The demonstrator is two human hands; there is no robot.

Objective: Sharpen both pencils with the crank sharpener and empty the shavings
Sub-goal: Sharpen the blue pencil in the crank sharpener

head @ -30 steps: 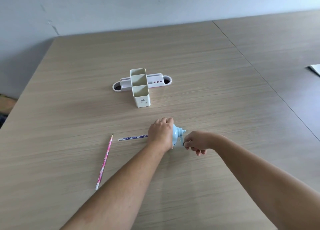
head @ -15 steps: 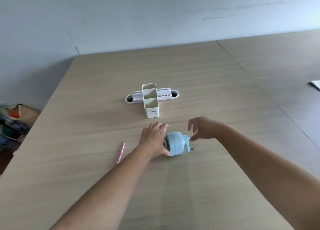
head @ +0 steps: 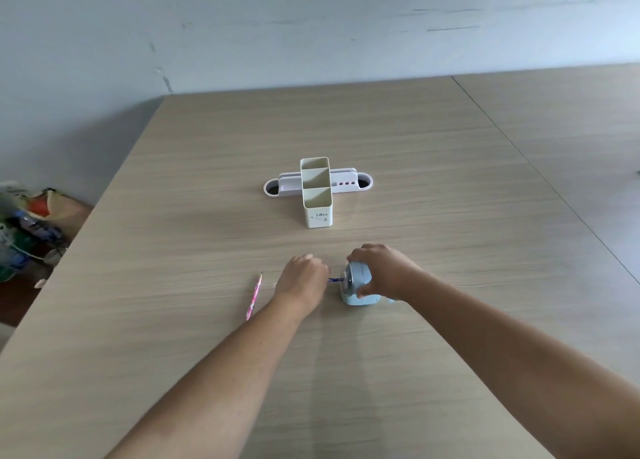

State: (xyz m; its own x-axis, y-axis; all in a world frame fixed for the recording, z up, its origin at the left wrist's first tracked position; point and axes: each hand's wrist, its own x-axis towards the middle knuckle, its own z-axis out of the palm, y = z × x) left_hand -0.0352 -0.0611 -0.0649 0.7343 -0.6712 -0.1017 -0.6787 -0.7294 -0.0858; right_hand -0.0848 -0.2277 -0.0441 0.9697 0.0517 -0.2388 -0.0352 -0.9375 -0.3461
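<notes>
Just left of the crank sharpener [head: 358, 283], our left hand [head: 304, 280] closes its fingers around the blue pencil [head: 334, 280]; only a short length shows between fist and sharpener, with the tip at or inside the intake. Our right hand [head: 382, 271] wraps its fingers over the sharpener's top and rear, presumably to brace it on the tabletop [head: 433, 199] against the pull or push along the pencil. The pink pencil [head: 254, 296] lies loose, further left of the sharpener. The white desk organizer [head: 317, 190] stands beyond the sharpener, well apart.
</notes>
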